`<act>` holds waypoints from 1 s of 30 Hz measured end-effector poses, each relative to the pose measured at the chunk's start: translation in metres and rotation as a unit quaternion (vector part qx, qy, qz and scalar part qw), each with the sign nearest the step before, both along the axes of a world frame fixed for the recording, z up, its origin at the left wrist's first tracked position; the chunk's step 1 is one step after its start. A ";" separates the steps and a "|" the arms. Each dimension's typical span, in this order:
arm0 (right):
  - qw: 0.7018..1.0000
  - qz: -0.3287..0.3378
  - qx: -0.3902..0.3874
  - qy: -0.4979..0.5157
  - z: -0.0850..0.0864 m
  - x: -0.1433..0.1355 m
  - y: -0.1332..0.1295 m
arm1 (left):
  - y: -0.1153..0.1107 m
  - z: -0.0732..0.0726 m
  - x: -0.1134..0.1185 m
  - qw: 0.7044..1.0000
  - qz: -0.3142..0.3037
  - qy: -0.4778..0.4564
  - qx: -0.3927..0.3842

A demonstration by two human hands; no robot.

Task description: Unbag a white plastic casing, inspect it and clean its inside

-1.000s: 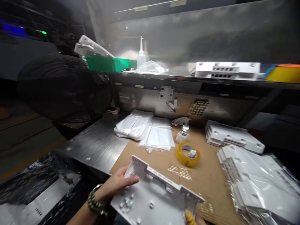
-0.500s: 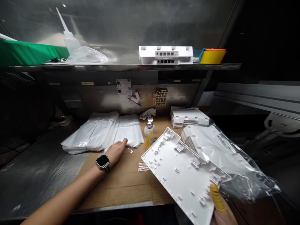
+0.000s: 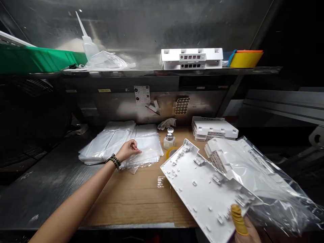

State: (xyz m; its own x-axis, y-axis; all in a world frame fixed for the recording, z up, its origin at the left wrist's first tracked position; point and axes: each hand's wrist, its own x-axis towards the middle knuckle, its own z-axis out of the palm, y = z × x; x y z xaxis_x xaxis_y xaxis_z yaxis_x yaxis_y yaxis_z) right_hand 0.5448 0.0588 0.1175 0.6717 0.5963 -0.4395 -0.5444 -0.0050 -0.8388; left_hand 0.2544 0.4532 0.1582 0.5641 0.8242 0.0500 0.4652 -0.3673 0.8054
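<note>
My left hand [image 3: 129,149], with a beaded bracelet at the wrist, is over the right-hand stack of clear plastic bags [image 3: 152,138]. Its thumb and fingers are pinched on a plastic bag [image 3: 146,153], whose near edge is rumpled and hangs past the stack. My right hand [image 3: 244,227], a yellow finger cot on the thumb, grips the lower right corner of a white plastic housing [image 3: 202,189]. The housing is tilted, its inner side with clips and posts facing me. Beside it lie white housings in a clear bag [image 3: 243,155].
More bags [image 3: 106,138] lie at the left. A pump bottle [image 3: 169,140], a tape roll [image 3: 171,152] and stacked housings [image 3: 215,127] stand behind. The shelf above holds a green bin [image 3: 40,60], a squeeze bottle [image 3: 89,47], housings [image 3: 192,59] and a yellow container [image 3: 245,59].
My left hand has turned over, closed on a bag and pulled its near edge loose. The right hand still holds the housing. The whole view has shifted slightly.
</note>
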 end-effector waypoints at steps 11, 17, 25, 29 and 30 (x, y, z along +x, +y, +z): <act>0.925 0.107 0.038 -0.361 0.025 -0.089 0.105 | -0.031 -0.005 0.034 0.979 -0.074 0.106 0.157; 0.912 0.093 0.019 -0.400 0.007 -0.089 0.106 | -0.028 0.030 0.021 0.952 -0.013 0.163 0.259; 0.917 -0.006 0.004 -0.398 -0.006 -0.105 0.097 | -0.036 0.055 0.030 0.943 -0.054 0.162 0.286; 0.885 0.020 0.043 -0.463 -0.007 -0.113 0.090 | -0.047 0.059 0.042 0.951 -0.117 0.115 0.261; 0.879 0.041 0.054 -0.472 -0.006 -0.116 0.089 | -0.049 0.060 0.045 0.953 -0.116 0.099 0.263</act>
State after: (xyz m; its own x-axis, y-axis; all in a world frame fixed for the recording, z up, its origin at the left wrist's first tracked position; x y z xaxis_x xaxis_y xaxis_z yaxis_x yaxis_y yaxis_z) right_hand 0.4292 0.1479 0.1113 0.6594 0.6644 0.3517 0.3924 0.0948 -0.9149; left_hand 0.2993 0.4045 0.2180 0.7695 0.5668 0.2943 0.4464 -0.8069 0.3867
